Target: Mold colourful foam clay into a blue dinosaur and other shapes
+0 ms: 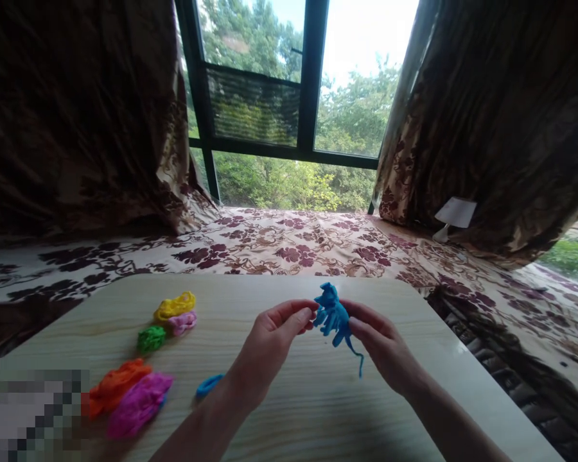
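Observation:
A blue modelling-clay figure (pixel 334 314) is held up over the pale wooden table (pixel 289 423). It looks like a small animal with short legs and a thin, curling tail that hangs down at the right. My left hand (pixel 282 327) pinches its left side between thumb and fingertips. From the other side, my right hand (pixel 378 337) grips the body near the tail with thumb and fingers. Beside my left forearm lies a loose piece of blue clay (pixel 209 385), partly hidden by the arm.
On the table's left lie lumps of yellow clay (pixel 175 306), pale pink clay (pixel 183 323), green clay (pixel 151 339), orange clay (pixel 118 385) and magenta clay (pixel 140 403). Beyond the table spreads a floral cloth (pixel 293 240) below a window. A small white lamp (pixel 455 213) stands back right.

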`<state>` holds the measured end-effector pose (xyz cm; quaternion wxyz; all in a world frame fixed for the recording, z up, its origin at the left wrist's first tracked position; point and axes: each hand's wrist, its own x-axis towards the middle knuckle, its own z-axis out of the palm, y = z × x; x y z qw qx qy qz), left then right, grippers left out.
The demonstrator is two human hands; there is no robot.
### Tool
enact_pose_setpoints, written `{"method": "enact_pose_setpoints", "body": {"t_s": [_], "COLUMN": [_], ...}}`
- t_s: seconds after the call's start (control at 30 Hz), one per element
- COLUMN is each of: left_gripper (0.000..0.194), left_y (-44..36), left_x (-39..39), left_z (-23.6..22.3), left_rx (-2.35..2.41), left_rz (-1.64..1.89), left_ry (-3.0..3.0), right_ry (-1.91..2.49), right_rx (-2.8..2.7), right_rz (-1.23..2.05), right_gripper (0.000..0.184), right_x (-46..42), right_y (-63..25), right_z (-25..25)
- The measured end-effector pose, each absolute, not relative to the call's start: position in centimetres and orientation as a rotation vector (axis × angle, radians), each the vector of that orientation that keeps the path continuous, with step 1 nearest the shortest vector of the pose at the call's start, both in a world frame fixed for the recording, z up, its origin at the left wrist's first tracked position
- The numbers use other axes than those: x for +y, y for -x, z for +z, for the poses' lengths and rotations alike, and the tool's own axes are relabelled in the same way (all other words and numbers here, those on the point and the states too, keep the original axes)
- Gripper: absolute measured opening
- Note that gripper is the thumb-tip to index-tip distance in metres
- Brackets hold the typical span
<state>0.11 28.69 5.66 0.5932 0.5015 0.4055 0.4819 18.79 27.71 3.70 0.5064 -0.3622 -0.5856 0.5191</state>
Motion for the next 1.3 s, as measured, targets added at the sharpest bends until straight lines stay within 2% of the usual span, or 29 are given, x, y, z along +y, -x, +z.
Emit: {"method": "enact_pose_setpoints", "body": {"t_s": [0.27,0.43,0.6,0.87,1.3], "left_gripper": [0.024,0.032,0.038,0.034,0.029], "left_y": [0.1,-0.7,-1.0,-0.3,-0.9], "left_x": [28.0,27.2,27.2,27.3,26.5], "left_z": [4.2,4.1,3.4,2.9,2.9], "left_rx": [1.195,1.091,1.009,0.790,0.903], "left_rz": [1.246,1.130,1.121,0.996,0.935], "left_ry": [-1.251,-1.134,-1.013,-1.059,-1.439], "right_ry": [1.074,1.047,0.983,1.000,1.044], "right_rx": [-1.663,-1.782,-1.899,-1.808,-1.823], "right_rz": [0.360,0.102,0.145,0.200,0.267], "right_gripper": [0.032,0.036,0.037,0.028,0.013], "right_x": [27.3,26.8,26.1,25.9,26.1], "right_y": [-17.8,-17.1,-16.2,-17.2,-17.6], "right_z": [2.9,2.8,3.2,4.0,3.8]}}
